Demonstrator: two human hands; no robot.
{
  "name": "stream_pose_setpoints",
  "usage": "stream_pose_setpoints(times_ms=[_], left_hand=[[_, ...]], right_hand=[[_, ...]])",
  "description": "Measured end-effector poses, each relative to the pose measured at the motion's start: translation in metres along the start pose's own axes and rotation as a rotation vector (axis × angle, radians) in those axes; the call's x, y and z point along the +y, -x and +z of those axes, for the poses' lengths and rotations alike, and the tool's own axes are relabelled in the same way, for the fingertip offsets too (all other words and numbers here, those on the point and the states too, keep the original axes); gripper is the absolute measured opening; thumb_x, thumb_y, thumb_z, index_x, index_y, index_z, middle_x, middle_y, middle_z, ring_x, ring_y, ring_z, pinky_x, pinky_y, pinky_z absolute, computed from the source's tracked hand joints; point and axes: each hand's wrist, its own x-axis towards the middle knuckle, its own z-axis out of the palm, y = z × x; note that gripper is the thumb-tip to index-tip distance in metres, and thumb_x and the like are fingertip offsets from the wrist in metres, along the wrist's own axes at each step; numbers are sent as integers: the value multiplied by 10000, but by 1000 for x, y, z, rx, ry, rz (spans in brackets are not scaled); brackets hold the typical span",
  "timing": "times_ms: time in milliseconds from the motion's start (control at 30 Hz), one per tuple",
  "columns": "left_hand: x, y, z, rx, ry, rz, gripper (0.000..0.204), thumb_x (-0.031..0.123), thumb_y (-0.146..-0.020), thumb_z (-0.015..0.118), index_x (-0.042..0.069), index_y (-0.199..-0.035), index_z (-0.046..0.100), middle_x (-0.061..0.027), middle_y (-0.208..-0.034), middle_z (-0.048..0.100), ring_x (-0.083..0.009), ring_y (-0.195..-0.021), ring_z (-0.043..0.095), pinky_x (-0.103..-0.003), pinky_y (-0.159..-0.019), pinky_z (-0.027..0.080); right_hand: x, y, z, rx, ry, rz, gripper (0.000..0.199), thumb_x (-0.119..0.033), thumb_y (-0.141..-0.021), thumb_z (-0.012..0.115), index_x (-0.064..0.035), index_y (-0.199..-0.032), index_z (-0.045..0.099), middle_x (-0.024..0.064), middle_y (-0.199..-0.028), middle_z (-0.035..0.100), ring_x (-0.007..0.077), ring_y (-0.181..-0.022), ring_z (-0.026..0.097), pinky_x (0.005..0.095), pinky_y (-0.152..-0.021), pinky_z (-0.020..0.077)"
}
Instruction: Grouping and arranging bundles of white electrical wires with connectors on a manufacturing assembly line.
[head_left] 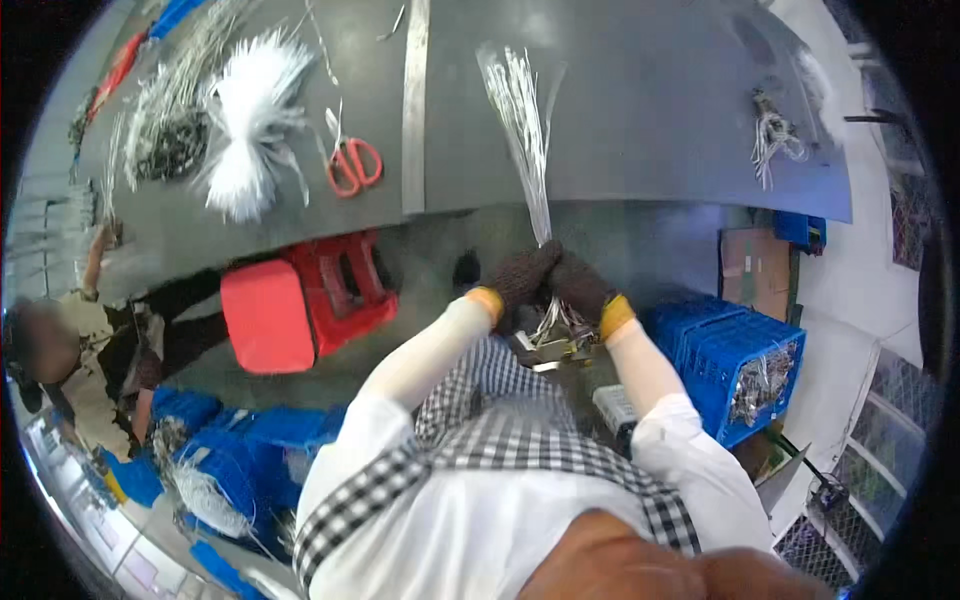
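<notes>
Both my hands wear dark knitted gloves with yellow cuffs and meet just off the near edge of the grey table. My left hand (520, 276) and my right hand (582, 284) are closed together round a bundle of thin white wires (525, 125). A clear plastic sleeve seems to cover the bundle's long part, which stretches away over the table. Below my fists, the loose wire ends with small tips (560, 328) fan out toward my lap. The gloves hide the gripped stretch.
On the grey table (640, 120) lie red-handled scissors (355, 166), a tied sheaf of clear plastic strips (250, 125), grey wires (170, 140) and a small wire bunch (775, 140). A red stool (268, 318) stands left, blue crates (690, 345) right. Another person (90, 350) works at far left.
</notes>
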Motion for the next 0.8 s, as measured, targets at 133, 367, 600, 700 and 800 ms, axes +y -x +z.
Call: stream_pose_setpoints(times_ms=[133,367,600,700,800], left_hand=[[76,-5,-89,6,247,36,229,53,-980,601,18,-1204,631,-147,-1155,682,-261,-947,677,-426,-870,541],[-16,-7,5,110,-58,416,353,349,-1032,529,163,-1316,627,-202,-1126,717,-372,-1013,708,-456,-897,546],[176,-19,-93,404,52,455,339,323,-1010,638,19,-1151,687,-150,-1024,733,-303,-916,716,-429,-858,570],[247,-10,-135,512,219,591,312,297,-989,673,14,-1120,684,-156,-1002,732,-293,-903,719,-434,-830,575],[168,-36,-125,582,-72,550,285,274,-995,673,34,-1148,683,-152,-1045,736,-264,-949,712,-433,-828,578]], right_hand=[[22,-25,-73,-270,158,163,383,-102,-975,555,-57,-1347,633,122,-1250,712,276,-1026,695,432,-928,541],[49,26,42,-292,-114,412,448,-147,-983,558,-32,-1416,583,176,-1444,600,305,-1312,581,365,-1185,378],[-69,-23,-119,95,236,77,455,-76,-954,645,-21,-1400,576,178,-1466,555,324,-1375,508,433,-1188,388],[-116,-49,-162,345,-395,210,510,-38,-957,647,-17,-1449,516,182,-1449,560,286,-1364,513,410,-1174,404],[-74,-69,-110,396,-299,241,555,-96,-978,636,-17,-1500,464,192,-1499,518,286,-1399,485,420,-1199,367]])
